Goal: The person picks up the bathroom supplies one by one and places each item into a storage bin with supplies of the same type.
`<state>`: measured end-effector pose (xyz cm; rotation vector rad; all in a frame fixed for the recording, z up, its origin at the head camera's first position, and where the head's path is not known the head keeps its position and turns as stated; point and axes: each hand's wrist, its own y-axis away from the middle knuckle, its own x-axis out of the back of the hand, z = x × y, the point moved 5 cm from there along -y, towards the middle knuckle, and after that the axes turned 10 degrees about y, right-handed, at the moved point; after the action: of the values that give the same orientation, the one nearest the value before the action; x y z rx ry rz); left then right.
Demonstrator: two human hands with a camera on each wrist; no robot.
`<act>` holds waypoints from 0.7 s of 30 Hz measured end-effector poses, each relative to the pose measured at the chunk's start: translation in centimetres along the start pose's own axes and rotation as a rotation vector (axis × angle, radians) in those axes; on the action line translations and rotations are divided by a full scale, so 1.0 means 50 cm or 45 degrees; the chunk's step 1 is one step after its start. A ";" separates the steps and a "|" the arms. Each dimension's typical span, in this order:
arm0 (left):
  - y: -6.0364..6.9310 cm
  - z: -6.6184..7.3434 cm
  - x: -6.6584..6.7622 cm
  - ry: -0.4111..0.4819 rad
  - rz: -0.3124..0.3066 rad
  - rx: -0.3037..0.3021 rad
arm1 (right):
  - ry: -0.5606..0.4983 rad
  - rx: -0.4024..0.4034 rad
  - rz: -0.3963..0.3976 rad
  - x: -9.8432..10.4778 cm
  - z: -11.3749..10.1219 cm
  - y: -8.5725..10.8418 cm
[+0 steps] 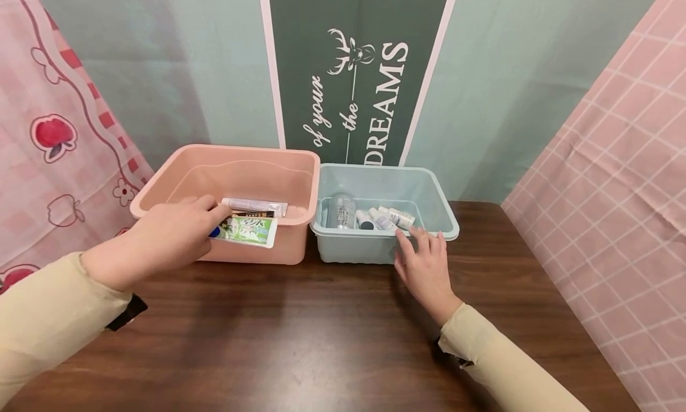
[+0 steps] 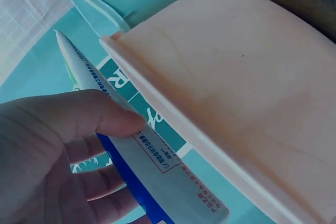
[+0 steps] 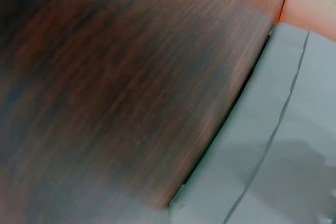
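My left hand point(image 1: 177, 233) grips a green and white toothpaste tube point(image 1: 248, 231) above the front rim of the pink bin point(image 1: 257, 245). In the left wrist view the thumb presses on a white tube point(image 2: 152, 156) with a blue edge and small print. A dark tube point(image 1: 254, 214) and a pale tube point(image 1: 268, 206) show behind the green one; whether the hand touches them I cannot tell. My right hand point(image 1: 426, 269) rests its fingertips at the front rim of the light blue bin point(image 1: 354, 248). That hand is out of the right wrist view.
Inside the blue bin lie a clear bottle point(image 1: 342, 211) and several small white bottles point(image 1: 383, 220). The bins stand side by side on a dark wooden table point(image 1: 321, 328). A green cloth point(image 1: 225, 72) hangs behind, with pink cloths point(image 1: 616, 180) at both sides.
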<state>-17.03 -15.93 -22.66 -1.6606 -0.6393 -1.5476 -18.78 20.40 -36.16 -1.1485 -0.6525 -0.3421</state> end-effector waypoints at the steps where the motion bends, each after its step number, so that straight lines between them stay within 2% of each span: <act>1: -0.002 -0.001 0.002 -0.004 -0.006 0.003 | 0.000 0.001 -0.003 0.000 0.000 0.000; 10: -0.019 -0.023 0.008 0.006 -0.003 0.020 | 0.003 0.004 -0.008 -0.002 0.001 0.001; 17: -0.046 -0.035 0.010 0.026 -0.026 0.024 | 0.004 -0.003 -0.004 -0.004 0.004 0.004; 21: -0.059 -0.047 0.009 0.009 -0.026 0.016 | -0.005 -0.001 0.035 -0.006 0.002 0.002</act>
<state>-20.71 -16.13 -21.71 -1.6434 -0.6629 -1.5608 -18.98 20.50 -36.38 -1.1579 -0.6398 -0.3169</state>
